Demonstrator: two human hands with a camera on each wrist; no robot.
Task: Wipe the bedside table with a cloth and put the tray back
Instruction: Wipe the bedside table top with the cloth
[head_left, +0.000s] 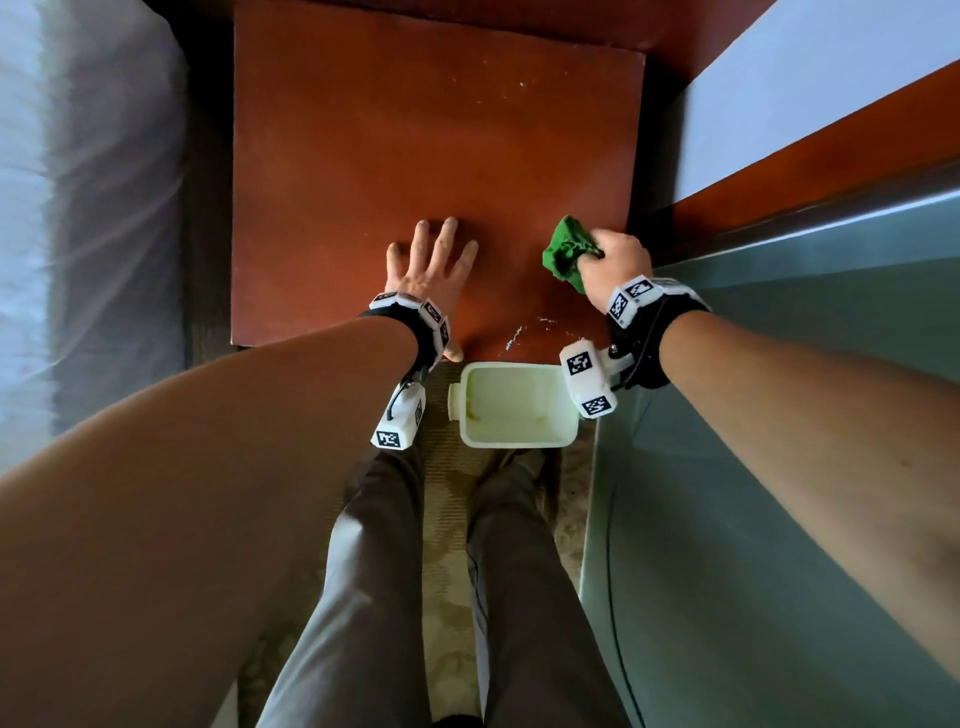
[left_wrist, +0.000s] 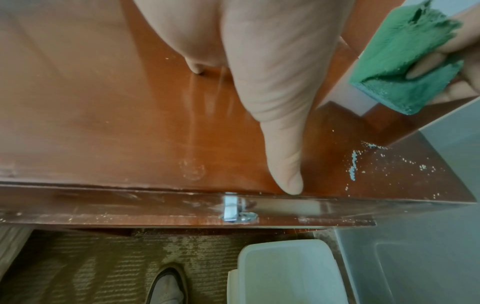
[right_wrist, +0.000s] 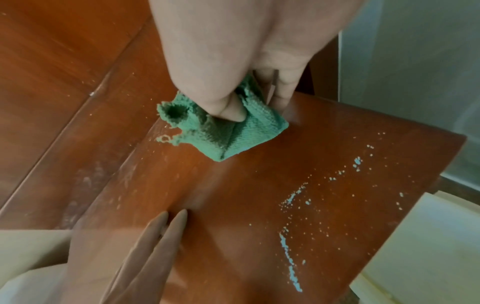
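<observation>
From the head view, my left hand (head_left: 431, 270) lies flat on the reddish-brown bedside table (head_left: 395, 156), fingers straight and spread, holding nothing; its thumb reaches the near edge, partly behind the wrist band. My right hand (head_left: 615, 270) is closed round a bunched green cloth (head_left: 569, 249) near the table's right edge, and my curled fingers are hidden under the hand, so I cannot tell from here whether the cloth touches the wood. Pale crumbs (head_left: 519, 332) sit by the near right corner. A whitish plastic tub (head_left: 511, 405) stands on the carpet just below the table's front edge, its right corner covered by my wrist camera. I see no tray I can be sure of; the tub may be it, but I cannot tell.

The left wrist view shows my palm and thumb (left_wrist: 283, 160) pressed flat, thumb tip at the front edge. My other fingers are cut off at the top. The cloth (left_wrist: 405, 61) appears at upper right, pinched by fingers of the right hand, partly out of frame. The crumbs (left_wrist: 353, 164) lie to the right of the thumb, and a metal fitting (left_wrist: 233, 209) on the table's front is blurred.

The right wrist view shows my thumb and fingers gripping the cloth (right_wrist: 223, 129), its lower folds against the wood. The crumbs (right_wrist: 288, 257) trail towards the corner. Two fingertips of the left hand (right_wrist: 179, 220) enter from below, blurred.
</observation>
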